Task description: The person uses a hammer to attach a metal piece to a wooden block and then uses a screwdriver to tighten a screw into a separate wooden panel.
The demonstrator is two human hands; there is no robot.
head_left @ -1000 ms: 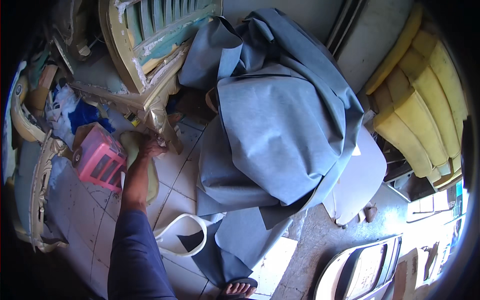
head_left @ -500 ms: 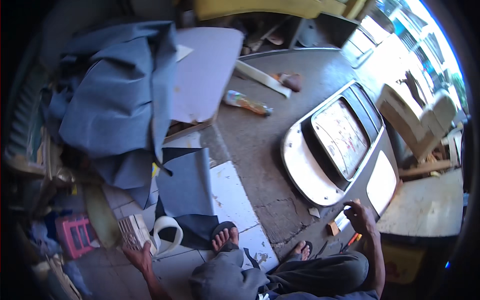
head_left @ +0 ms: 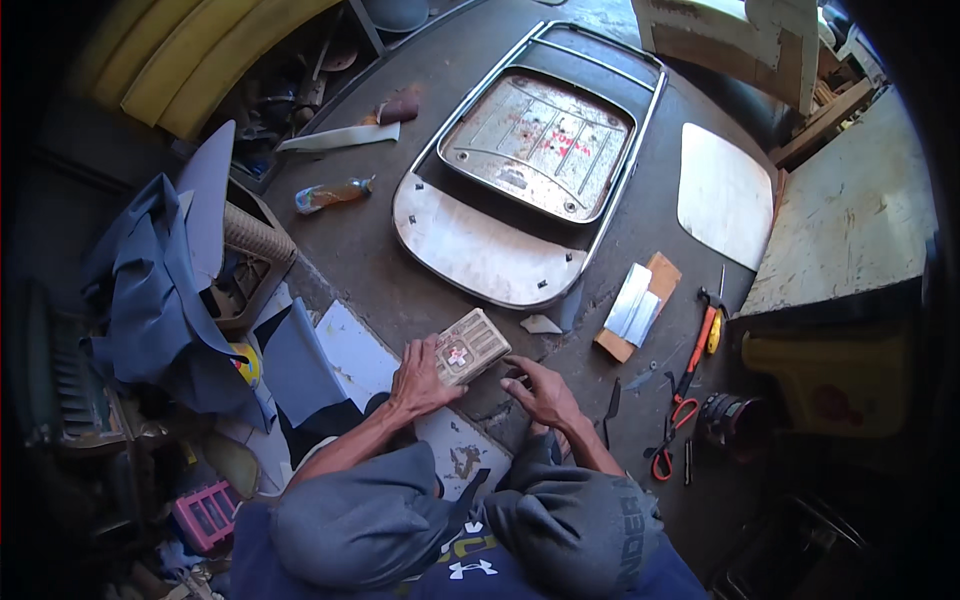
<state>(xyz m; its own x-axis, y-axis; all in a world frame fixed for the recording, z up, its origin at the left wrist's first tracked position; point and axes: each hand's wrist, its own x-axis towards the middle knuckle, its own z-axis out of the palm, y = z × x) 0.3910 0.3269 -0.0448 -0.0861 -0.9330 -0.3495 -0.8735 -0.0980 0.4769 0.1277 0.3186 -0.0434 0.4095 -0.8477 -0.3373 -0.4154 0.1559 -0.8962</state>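
Between my knees, my left hand (head_left: 420, 382) grips a small beige box (head_left: 478, 342) with slot-like grooves and a red-and-white mark on its face. Just to the right of the box is my right hand (head_left: 547, 392), its fingers bent and apart with nothing visible in them. Its fingertips come close to the box's right end; whether they touch I cannot tell. Beyond my hands, a folding chair frame (head_left: 600, 215) of chromed tube lies on the floor, with a rusty seat pan (head_left: 540, 140) and a pale curved back panel (head_left: 480, 245).
On the right lie a wood block with a silver wrap (head_left: 632, 310), a hammer (head_left: 708, 325), orange-handled scissors (head_left: 678, 415) and a pale board (head_left: 725, 190). A bottle (head_left: 333, 195) lies at left, near blue-grey sheet material (head_left: 165, 300) and a pink crate (head_left: 207, 515).
My left hand has carried the beige box from the lower left to between my knees. My right hand has come in beside it, and the view has swung to the right.
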